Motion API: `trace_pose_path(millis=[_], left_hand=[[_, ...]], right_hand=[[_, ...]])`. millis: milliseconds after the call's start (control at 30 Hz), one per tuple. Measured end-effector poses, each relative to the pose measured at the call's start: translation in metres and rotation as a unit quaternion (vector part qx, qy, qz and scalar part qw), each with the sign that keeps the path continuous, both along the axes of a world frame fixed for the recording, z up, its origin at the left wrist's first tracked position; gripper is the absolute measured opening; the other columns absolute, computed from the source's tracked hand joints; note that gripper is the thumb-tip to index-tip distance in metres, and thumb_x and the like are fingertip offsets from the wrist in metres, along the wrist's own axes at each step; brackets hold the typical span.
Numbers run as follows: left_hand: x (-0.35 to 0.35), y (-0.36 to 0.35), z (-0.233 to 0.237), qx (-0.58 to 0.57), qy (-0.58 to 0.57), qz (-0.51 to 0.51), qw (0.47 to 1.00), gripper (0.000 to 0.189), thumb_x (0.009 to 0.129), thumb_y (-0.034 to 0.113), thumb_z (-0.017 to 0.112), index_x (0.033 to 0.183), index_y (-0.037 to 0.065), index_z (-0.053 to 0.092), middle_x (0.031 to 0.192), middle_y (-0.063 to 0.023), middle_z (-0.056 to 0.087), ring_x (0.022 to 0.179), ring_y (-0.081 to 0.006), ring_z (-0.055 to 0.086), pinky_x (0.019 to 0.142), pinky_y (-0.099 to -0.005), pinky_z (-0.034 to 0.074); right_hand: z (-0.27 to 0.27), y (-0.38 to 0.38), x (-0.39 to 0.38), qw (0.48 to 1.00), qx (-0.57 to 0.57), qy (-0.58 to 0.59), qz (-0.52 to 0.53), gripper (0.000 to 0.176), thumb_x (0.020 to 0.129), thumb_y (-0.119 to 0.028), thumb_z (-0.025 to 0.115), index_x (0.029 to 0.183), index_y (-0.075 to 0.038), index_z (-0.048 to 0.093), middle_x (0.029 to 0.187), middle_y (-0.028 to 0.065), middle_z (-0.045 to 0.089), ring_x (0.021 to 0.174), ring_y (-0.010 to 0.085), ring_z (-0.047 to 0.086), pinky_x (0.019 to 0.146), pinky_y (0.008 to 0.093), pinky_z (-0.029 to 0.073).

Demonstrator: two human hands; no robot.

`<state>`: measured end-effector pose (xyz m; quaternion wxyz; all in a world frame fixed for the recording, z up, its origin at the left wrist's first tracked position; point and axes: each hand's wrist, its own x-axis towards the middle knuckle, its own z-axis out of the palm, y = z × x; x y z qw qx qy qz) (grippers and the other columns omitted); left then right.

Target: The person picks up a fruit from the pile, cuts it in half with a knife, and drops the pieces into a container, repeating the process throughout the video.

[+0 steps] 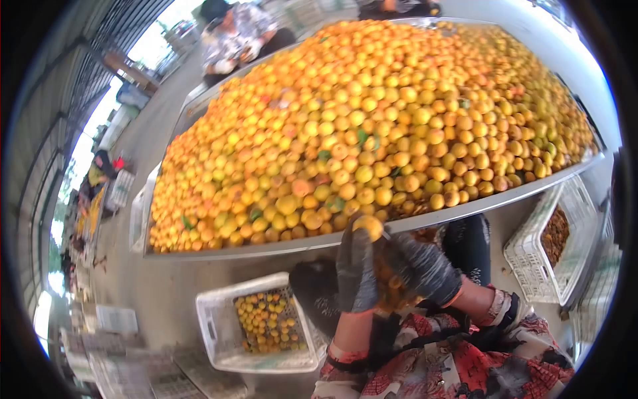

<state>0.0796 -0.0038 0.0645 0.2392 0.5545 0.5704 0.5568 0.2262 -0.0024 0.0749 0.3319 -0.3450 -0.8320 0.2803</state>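
My left hand [357, 271], in a dark grey glove, is closed on an orange-yellow apricot [369, 228] at the near rim of the metal table [292, 249]. Just to the right, my right hand [425, 266], gloved the same way, has its fingers bent in toward that fruit. Whatever may be in the right fingers is hidden and blurred. A large heap of apricots [359, 120] with a few green leaves covers the table beyond both hands. Below the hands, in my lap, lies a blurred brownish-orange mass [392, 279].
Left of my legs, a white plastic crate [212, 326] on the floor holds apricots. Another white crate [531, 269] at the right contains brown pieces. One person [236, 33] sits across the table at the far left. Stacked crates [126, 372] stand at the lower left.
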Motion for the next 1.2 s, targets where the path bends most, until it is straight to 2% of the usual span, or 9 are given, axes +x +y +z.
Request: trace_pose_path(millis=[33, 267, 467, 667, 833, 867, 1033, 1133, 1200], left_hand=[[0.0, 0.001, 0.011, -0.096, -0.22, -0.014, 0.971, 0.038, 0.087, 0.015, 0.054, 0.123, 0.005, 0.049, 0.112, -0.0171, 0.057, 0.096, -0.0292, 0.058, 0.083, -0.0344, 0.047], [0.021, -0.004, 0.01, -0.147, -0.407, 0.026, 0.901, 0.039, 0.092, 0.025, 0.054, 0.115, -0.006, 0.053, 0.106, -0.0126, 0.06, 0.095, -0.0146, 0.054, 0.083, -0.0272, 0.044], [0.005, 0.001, 0.011, -0.177, -0.309, -0.034, 0.934, 0.038, 0.092, 0.024, 0.054, 0.118, -0.004, 0.051, 0.11, -0.0129, 0.058, 0.099, -0.0164, 0.054, 0.085, -0.0286, 0.044], [0.004, -0.003, -0.027, -0.081, -0.225, 0.018, 0.971, 0.038, 0.092, 0.024, 0.054, 0.119, -0.002, 0.052, 0.109, -0.0123, 0.058, 0.1, -0.017, 0.053, 0.088, -0.0296, 0.042], [0.013, 0.001, -0.009, -0.127, -0.214, -0.004, 0.969, 0.031, 0.09, 0.022, 0.057, 0.111, -0.002, 0.055, 0.098, -0.0078, 0.06, 0.089, -0.0139, 0.054, 0.079, -0.0281, 0.045], [0.017, 0.004, -0.017, -0.136, -0.292, -0.006, 0.947, 0.031, 0.089, 0.022, 0.057, 0.108, -0.002, 0.055, 0.095, -0.0066, 0.06, 0.088, -0.014, 0.054, 0.078, -0.0278, 0.045], [0.013, 0.004, -0.026, -0.148, -0.299, 0.003, 0.943, 0.03, 0.087, 0.024, 0.06, 0.105, 0.0, 0.056, 0.091, -0.0023, 0.058, 0.085, -0.0101, 0.051, 0.075, -0.0251, 0.043], [0.012, 0.003, -0.027, -0.151, -0.284, 0.036, 0.946, 0.032, 0.087, 0.024, 0.06, 0.107, -0.001, 0.055, 0.092, -0.003, 0.058, 0.086, -0.0111, 0.051, 0.075, -0.0258, 0.043], [0.012, 0.002, -0.027, -0.15, -0.276, 0.033, 0.949, 0.035, 0.088, 0.026, 0.059, 0.108, -0.002, 0.055, 0.093, -0.0043, 0.058, 0.087, -0.0119, 0.051, 0.076, -0.0263, 0.043]], right_hand=[[-0.005, 0.002, -0.004, 0.999, -0.012, 0.033, -0.024, 0.043, 0.083, -0.001, 0.054, 0.125, 0.006, 0.044, 0.105, 0.013, 0.059, 0.088, 0.0235, 0.06, 0.078, 0.0325, 0.049], [-0.006, 0.001, -0.01, 0.998, -0.007, 0.002, -0.055, 0.034, 0.089, -0.001, 0.049, 0.122, 0.002, 0.046, 0.106, 0.014, 0.06, 0.095, 0.0216, 0.058, 0.083, 0.0317, 0.045], [-0.013, 0.01, -0.007, 0.996, -0.075, 0.012, -0.051, 0.032, 0.09, -0.004, 0.049, 0.121, 0.003, 0.048, 0.11, 0.0157, 0.058, 0.098, 0.0216, 0.057, 0.086, 0.032, 0.045], [-0.011, 0.01, -0.003, 0.931, 0.251, -0.265, -0.004, 0.03, 0.088, -0.006, 0.049, 0.116, 0.004, 0.051, 0.115, 0.0173, 0.055, 0.106, 0.0267, 0.053, 0.092, 0.0333, 0.043], [-0.011, 0.013, -0.008, 0.99, -0.121, -0.068, -0.031, 0.04, 0.082, -0.013, 0.056, 0.12, -0.002, 0.048, 0.107, 0.0185, 0.058, 0.092, 0.0312, 0.06, 0.08, 0.0362, 0.048], [-0.023, 0.014, -0.005, 0.994, 0.044, -0.094, -0.02, 0.043, 0.081, -0.016, 0.059, 0.12, -0.004, 0.048, 0.104, 0.0188, 0.059, 0.085, 0.0337, 0.061, 0.075, 0.0383, 0.05], [-0.05, 0.019, -0.005, 0.998, -0.032, -0.043, -0.012, 0.038, 0.082, -0.008, 0.055, 0.12, -0.001, 0.048, 0.104, 0.0185, 0.058, 0.096, 0.0309, 0.057, 0.082, 0.0364, 0.048], [-0.047, 0.018, -0.001, 0.983, 0.14, -0.112, 0.047, 0.034, 0.082, -0.001, 0.052, 0.116, 0.0, 0.052, 0.106, 0.0169, 0.057, 0.102, 0.0296, 0.055, 0.087, 0.0363, 0.046], [-0.055, 0.014, -0.004, 0.902, -0.354, 0.233, 0.078, 0.032, 0.08, 0.001, 0.054, 0.112, 0.0, 0.056, 0.109, 0.0149, 0.057, 0.102, 0.0289, 0.056, 0.088, 0.0358, 0.046]])
